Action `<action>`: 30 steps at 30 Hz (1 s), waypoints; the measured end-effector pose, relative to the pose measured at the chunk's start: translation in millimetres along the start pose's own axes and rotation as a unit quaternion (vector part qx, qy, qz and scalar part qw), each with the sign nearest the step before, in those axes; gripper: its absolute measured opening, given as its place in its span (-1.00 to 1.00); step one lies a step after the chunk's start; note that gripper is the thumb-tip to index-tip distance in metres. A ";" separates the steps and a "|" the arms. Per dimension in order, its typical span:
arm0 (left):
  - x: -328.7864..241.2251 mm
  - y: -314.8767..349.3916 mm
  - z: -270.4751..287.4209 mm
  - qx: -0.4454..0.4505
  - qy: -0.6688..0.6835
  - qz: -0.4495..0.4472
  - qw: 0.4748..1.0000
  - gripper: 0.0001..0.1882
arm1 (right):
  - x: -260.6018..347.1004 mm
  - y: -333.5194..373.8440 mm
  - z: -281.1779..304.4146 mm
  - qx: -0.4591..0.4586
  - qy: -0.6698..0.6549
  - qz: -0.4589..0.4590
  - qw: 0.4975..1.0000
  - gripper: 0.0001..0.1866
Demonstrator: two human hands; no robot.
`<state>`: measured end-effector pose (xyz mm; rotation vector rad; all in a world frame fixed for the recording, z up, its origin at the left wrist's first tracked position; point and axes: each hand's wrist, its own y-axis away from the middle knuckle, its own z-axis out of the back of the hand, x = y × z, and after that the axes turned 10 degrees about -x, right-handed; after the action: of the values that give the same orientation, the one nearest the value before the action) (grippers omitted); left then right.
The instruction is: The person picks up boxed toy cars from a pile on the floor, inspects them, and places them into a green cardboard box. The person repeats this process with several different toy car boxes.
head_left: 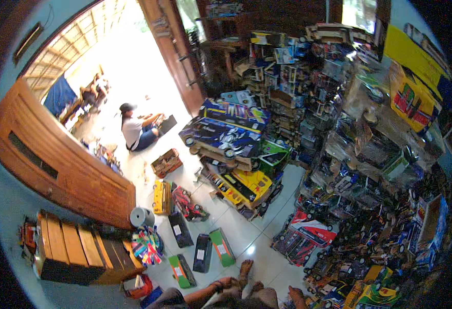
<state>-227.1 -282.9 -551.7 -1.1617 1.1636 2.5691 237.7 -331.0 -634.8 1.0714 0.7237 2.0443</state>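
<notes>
My left hand [226, 284] rests by my left leg, low in the picture, with nothing visible in it. Its fingers are too small and blurred to make out. Beside my other leg hangs my right hand [297, 295], partly cut off by the lower edge, its fingers loosely out and holding nothing I can see. Nearest my left hand on the tiles lie a green and orange panel [182, 271] and a black panel [201, 253] with a white label. Another green panel [222, 247] lies just beyond my bare foot [245, 270]. A second black panel [180, 230] is farther off.
Toy trucks stand in high stacks on the right, with a red and white one [308, 234] on the floor. A yellow toy bus [161, 197] stands ahead, near a grey roll [142, 217]. A wooden cabinet [71, 242] is left. Beyond the open door [61, 154], a person [136, 129] sits.
</notes>
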 end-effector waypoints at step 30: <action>-301.8 -116.4 532.2 -0.614 0.477 -0.001 0.629 -0.58 | 1019.4 40.7 71.3 -0.118 0.139 0.727 0.662 -0.58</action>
<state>-293.4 223.3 -195.1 -2.8531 -1.0905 2.4790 -129.3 461.8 -103.1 1.3207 -0.6461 3.5204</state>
